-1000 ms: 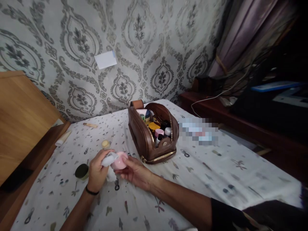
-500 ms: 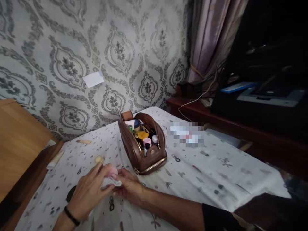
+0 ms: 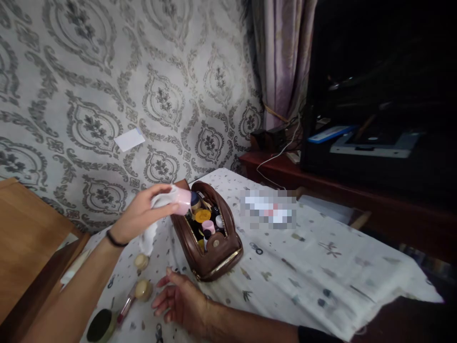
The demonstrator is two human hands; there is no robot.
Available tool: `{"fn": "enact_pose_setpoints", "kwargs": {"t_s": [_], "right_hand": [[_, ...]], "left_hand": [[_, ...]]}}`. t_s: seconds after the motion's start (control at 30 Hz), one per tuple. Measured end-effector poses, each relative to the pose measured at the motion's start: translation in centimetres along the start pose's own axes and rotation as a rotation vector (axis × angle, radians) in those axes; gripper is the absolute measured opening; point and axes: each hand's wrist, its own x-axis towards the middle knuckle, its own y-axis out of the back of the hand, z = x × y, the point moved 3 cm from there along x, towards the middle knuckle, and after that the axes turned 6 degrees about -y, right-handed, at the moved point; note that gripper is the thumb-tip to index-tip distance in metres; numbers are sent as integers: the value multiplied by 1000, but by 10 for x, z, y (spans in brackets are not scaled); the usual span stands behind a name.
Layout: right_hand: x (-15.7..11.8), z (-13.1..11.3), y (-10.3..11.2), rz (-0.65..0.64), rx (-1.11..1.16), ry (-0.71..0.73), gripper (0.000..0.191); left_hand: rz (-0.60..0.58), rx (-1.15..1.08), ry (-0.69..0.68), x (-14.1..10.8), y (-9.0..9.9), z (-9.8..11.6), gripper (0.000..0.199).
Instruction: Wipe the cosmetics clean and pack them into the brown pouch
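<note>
My left hand (image 3: 144,209) grips a pink container (image 3: 183,201) together with a white cloth (image 3: 148,238) that hangs below the fingers. It is raised at the left rim of an open brown leather toiletry bag (image 3: 221,259). Inside the bag are several small bottles and jars, with a yellow round item (image 3: 203,216) and a pink cap (image 3: 208,226) among them. My right hand (image 3: 183,301) rests low in front of the bag, palm partly up, fingers apart and holding nothing. Beside its fingertips stands a small cream-lidded jar (image 3: 143,289).
Left of my right hand lie another cream-lidded jar (image 3: 141,261), a slim reddish tube (image 3: 125,307) and a dark round-topped jar (image 3: 101,325). A pixelated item (image 3: 267,209) is right of the bag. The patterned cloth (image 3: 307,271) covers the table; a wooden board (image 3: 32,224) stands left.
My left hand has lifted the pink container and cloth away from my right hand, up and over to the bag's rim. My right hand has let go and opened. The view has shifted.
</note>
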Motion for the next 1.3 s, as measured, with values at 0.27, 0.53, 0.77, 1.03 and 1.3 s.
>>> {"fn": "enact_pose_setpoints", "kwargs": {"t_s": [0.27, 0.53, 0.77, 1.03, 1.3], "right_hand": [[6, -1, 2, -8, -34, 32, 54], [10, 2, 2, -11, -60, 14, 51], [10, 2, 3, -42, -50, 32, 56], [6, -1, 0, -48, -46, 34, 58], [4, 0, 1, -47, -31, 18, 52]], "left_hand": [[-293, 312, -42, 88, -60, -26, 52], [-442, 597, -94, 91, -75, -34, 49], [-562, 728, -162, 89, -77, -27, 44], [-578, 763, -157, 91, -80, -30, 45], [-579, 749, -158, 93, -80, -31, 43]]}}
